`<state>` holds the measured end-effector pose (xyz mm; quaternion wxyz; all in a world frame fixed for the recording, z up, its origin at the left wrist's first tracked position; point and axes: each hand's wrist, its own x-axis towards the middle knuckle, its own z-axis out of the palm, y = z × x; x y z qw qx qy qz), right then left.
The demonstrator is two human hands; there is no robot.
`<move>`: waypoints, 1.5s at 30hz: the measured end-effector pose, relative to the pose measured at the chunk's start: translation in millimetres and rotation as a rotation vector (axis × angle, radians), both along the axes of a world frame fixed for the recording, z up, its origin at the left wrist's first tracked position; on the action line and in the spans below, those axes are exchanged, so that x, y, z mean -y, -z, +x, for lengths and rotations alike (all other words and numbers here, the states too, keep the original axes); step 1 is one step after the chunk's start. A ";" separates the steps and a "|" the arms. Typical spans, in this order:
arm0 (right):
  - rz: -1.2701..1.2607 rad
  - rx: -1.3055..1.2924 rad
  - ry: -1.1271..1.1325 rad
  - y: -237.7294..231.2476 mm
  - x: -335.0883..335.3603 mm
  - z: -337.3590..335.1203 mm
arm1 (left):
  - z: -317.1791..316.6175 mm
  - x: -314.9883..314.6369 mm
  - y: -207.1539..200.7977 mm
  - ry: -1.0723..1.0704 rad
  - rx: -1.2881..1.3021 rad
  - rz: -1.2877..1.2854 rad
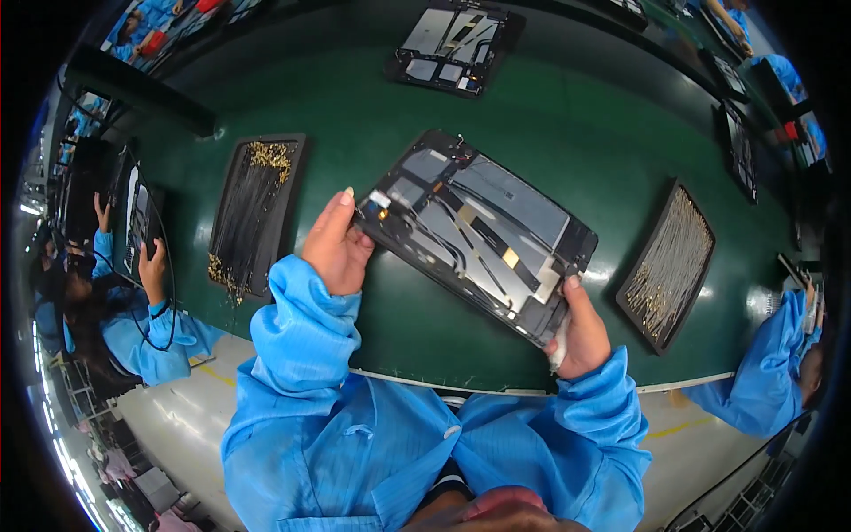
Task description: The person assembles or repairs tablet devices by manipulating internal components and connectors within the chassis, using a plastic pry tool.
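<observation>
Opened tablet chassis (479,235), tilted, held aloft (internals exposed)

This is an electronics assembly line in a factory. A long green-topped counter (567,133) runs across the view, with black trays of thin gold-tipped wire parts (257,208) at ten o'clock and another such tray (669,266) at three o'clock. An opened flat tablet-like device with bare circuit boards and ribbon cables (474,232) sits at the centre, a second opened device (452,46) at twelve o'clock. Seated co-workers in matching blue smocks (146,332) work at nine and three o'clock.
</observation>
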<state>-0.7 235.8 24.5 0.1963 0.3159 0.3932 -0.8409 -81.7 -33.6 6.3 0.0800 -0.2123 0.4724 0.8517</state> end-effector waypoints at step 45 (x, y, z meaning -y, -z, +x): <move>0.088 -0.083 -0.432 21.8 52.2 -23.3 | -182.8 -48.3 -8.3 -0.148 -0.107 -0.007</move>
